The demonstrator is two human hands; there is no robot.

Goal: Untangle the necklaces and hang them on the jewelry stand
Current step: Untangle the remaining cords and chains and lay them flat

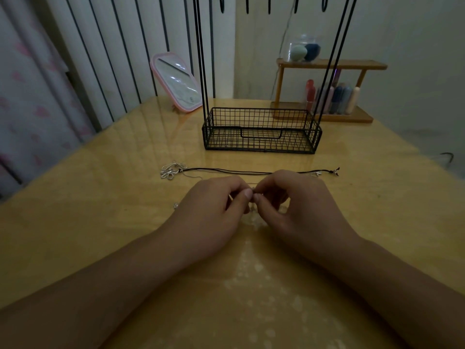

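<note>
Glossy yellow-wood worktop (105, 222) fills the head view under dim light; a wall of white panels with dark vertical bars stands at 11 o'clock, and a pale curtain with pink marks hangs at 9 o'clock.

Jewelry stand (261, 132): black wire basket base at 12 o'clock from the hands, resting on the worktop; thin black uprights rise from both ends of the basket to the top edge, where dark hooks show.

Black cord necklace (226, 170): laid out straight across the worktop between the stand and the hands; its far end with small fittings lies at 2 o'clock; its other end meets the silver chain cluster (170, 170) at 10 o'clock.

Left hand (214, 210): fingers curled, thumb and forefinger pinching a small pale item at the centre; right hand (294, 207): fingers curled likewise, pinching the same spot; the fingertips of the two hands touch; the pinched piece is too small and too hidden to identify with certainty, though it appears to be part of a fine necklace; a faint pale strand shows just below the fingertips.

Small silver piece (176, 205): alone on the worktop at 9 o'clock, just beside the left hand.

Pink-framed mirror (176, 83): tilted, at 11 o'clock; wooden shelf (332, 64) at 1 o'clock carries a clear jar (302, 50) on top and coloured tubes (334, 99) below.
</note>
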